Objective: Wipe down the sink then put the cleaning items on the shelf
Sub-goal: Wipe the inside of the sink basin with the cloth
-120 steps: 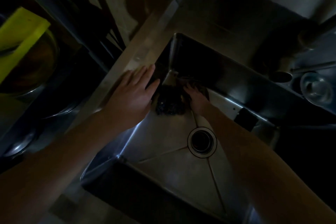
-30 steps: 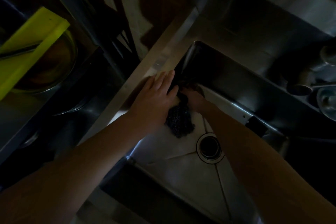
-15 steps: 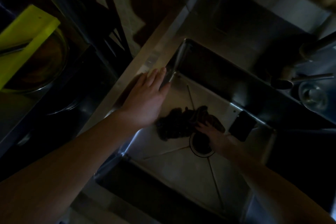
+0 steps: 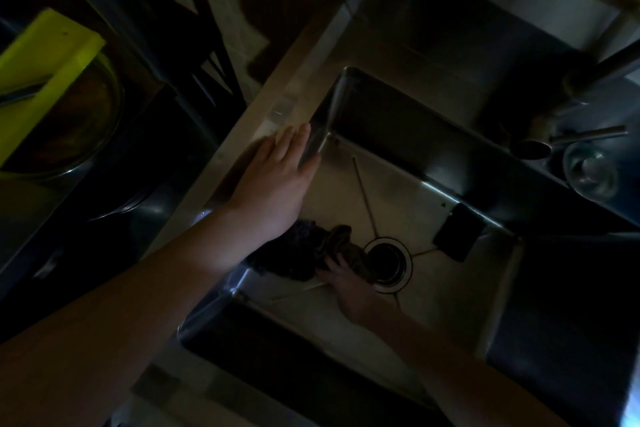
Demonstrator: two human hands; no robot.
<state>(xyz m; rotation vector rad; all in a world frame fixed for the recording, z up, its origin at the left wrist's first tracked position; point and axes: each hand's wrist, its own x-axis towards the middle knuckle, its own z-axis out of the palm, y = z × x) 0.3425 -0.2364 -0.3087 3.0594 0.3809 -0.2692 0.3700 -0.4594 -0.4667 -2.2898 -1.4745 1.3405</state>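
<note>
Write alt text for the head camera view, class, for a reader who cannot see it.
A person's right hand presses a dark cloth onto the floor of a steel sink beside the drain, while the left hand rests flat on the sink's rim.

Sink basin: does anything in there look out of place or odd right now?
One thing: a dark flat rectangle lies on the sink floor beside the drain, apart from the cloth at the right hand. Too dim to identify.
</note>
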